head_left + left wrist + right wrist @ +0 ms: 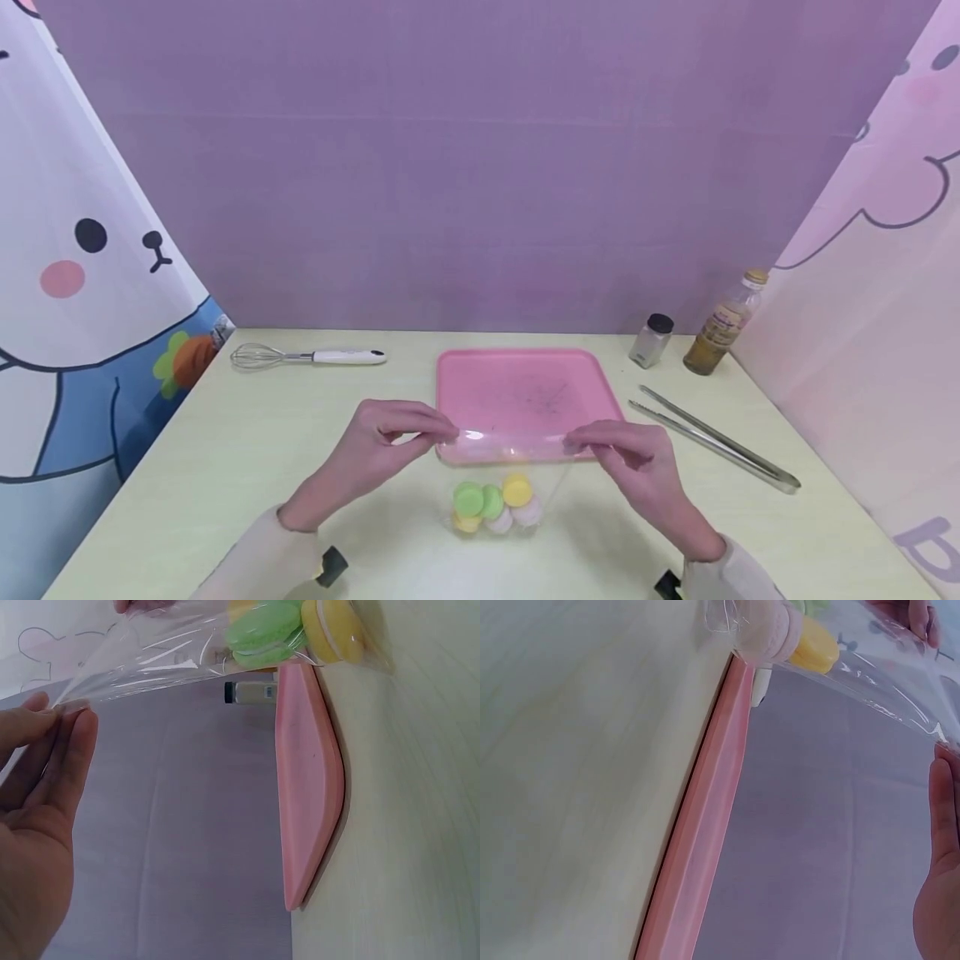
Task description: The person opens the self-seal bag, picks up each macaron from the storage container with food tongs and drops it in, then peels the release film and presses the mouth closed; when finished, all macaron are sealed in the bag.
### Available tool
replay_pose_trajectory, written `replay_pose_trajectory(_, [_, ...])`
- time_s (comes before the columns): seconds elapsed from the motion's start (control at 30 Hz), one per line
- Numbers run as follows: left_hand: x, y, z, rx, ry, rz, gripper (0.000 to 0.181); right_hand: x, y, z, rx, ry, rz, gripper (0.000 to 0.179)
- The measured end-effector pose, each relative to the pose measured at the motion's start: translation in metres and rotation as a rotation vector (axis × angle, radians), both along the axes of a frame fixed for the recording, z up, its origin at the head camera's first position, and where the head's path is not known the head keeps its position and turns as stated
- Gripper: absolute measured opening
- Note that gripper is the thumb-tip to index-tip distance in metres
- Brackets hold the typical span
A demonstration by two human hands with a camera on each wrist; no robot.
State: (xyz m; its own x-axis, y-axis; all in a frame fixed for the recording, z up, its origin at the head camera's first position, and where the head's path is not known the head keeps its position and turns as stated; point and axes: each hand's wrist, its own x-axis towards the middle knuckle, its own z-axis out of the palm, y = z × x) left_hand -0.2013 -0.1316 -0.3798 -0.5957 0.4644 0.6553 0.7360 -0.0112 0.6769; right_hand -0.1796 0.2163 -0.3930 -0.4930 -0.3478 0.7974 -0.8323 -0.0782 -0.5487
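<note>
A clear plastic bag (161, 664) hangs between both hands in front of the pink tray (525, 392). Several macarons lie in its bottom: green (468, 498), yellow (517, 490) and pale pink (528, 512). My left hand (393, 442) pinches the bag's upper left corner between thumb and fingers, as the left wrist view also shows. At the upper right corner, my right hand (637, 462) pinches the bag the same way. The bag's top edge overlaps the tray's near rim in the head view. In the right wrist view, only part of the right hand (941, 847) shows.
At the back left lies a whisk (315, 357) with a white handle. A small black-capped jar (651, 342) and a bottle of brown liquid (723, 325) stand at the back right. Metal tongs (716, 439) lie right of the tray. Purple cloth (480, 167) hangs behind the table.
</note>
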Motion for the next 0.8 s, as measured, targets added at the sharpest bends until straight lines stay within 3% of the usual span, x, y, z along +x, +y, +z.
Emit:
replay_pose_trajectory(0.13, [0.001,-0.001,0.0,-0.001,-0.002,-0.027,0.031,0.001,-0.002,0.003,0.008,0.064,-0.008,0.049])
replay_pose_trajectory(0.27, [0.002,0.001,0.001,0.019,0.027,-0.046,0.028,0.004,-0.003,0.005,0.003,0.06,0.011,0.044])
replay_pose_trajectory(0.5, [0.006,0.006,0.001,0.048,-0.03,0.007,0.015,0.011,-0.006,0.006,-0.003,-0.066,-0.117,0.032])
replay_pose_trajectory(0.8, [0.006,0.008,0.002,0.062,-0.003,0.008,0.016,0.018,-0.009,0.01,0.011,-0.2,-0.195,0.027])
